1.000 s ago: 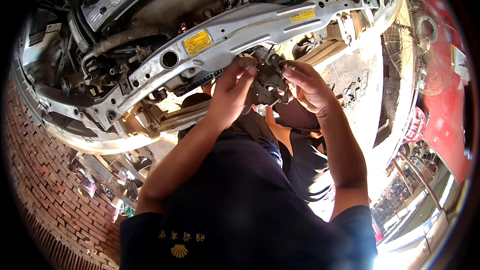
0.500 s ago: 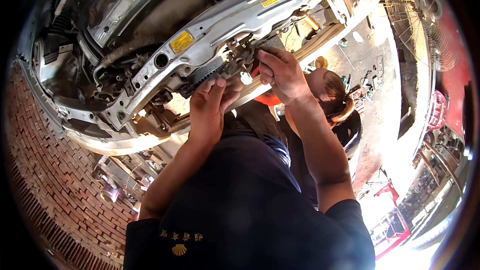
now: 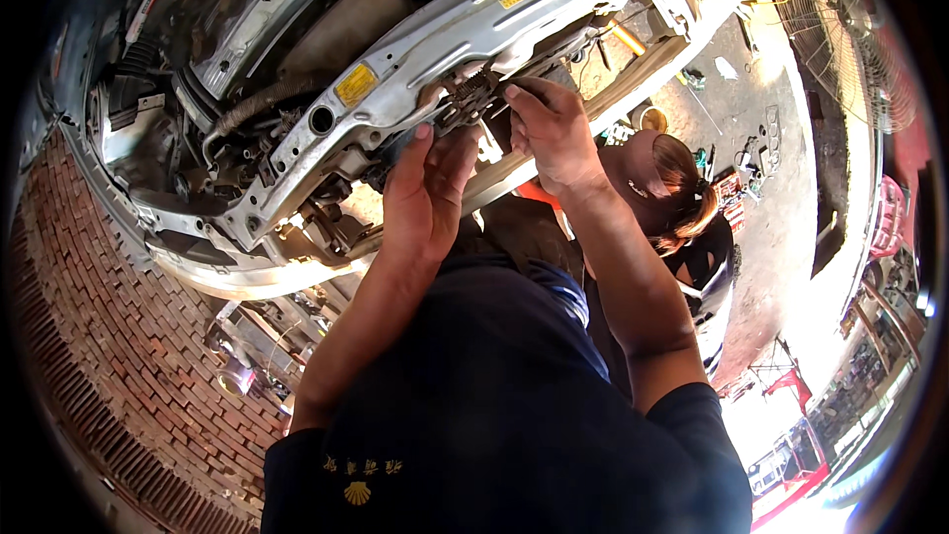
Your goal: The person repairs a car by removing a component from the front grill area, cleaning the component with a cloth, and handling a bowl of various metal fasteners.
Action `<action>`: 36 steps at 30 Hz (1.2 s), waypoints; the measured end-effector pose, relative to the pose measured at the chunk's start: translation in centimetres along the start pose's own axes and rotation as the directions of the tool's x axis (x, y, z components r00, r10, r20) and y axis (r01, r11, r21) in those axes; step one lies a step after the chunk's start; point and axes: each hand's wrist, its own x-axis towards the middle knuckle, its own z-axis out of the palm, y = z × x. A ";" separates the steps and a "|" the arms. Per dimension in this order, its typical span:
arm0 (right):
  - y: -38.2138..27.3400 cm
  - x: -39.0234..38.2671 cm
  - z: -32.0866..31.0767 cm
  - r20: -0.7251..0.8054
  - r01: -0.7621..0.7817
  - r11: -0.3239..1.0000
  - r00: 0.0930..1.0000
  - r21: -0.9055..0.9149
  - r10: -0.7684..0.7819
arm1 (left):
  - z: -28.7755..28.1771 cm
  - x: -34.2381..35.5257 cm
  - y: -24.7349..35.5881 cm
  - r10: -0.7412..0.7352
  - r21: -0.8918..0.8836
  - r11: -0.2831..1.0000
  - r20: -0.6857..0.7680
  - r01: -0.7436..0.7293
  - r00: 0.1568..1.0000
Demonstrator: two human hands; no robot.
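In front of me is the silver front crossmember (image 3: 425, 49) of a car with its engine bay exposed. A dark, greasy metal mechanism resembling a hood latch (image 3: 469, 102) sits at the crossmember's middle, between my hands. My left hand (image 3: 427, 188) is just below it, thumb and fingers stretched upward and apart, the fingertips close to the mechanism. My right hand (image 3: 556, 133) is at the mechanism's right side, fingers curled and thumb against the index finger. Whatever lies in that pinch is too small to make out.
A crouching person (image 3: 682, 198) with tied-back hair is close beside my right forearm. The pale bumper beam (image 3: 633, 84) runs below my hands. Tools (image 3: 741, 173) lie on the floor to the right, near a wire-caged fan (image 3: 840, 30). Brick paving (image 3: 129, 336) is at left.
My left hand has risen slightly and its fingers have straightened toward the mechanism. The right hand stays at the mechanism's right side. The view has shifted slightly.
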 end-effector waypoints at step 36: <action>5.1 3.1 -3.6 0.226 -0.094 0.772 0.972 0.628 -0.066 | 4.2 -1.8 -2.1 0.227 0.583 0.783 0.054 -0.216 0.972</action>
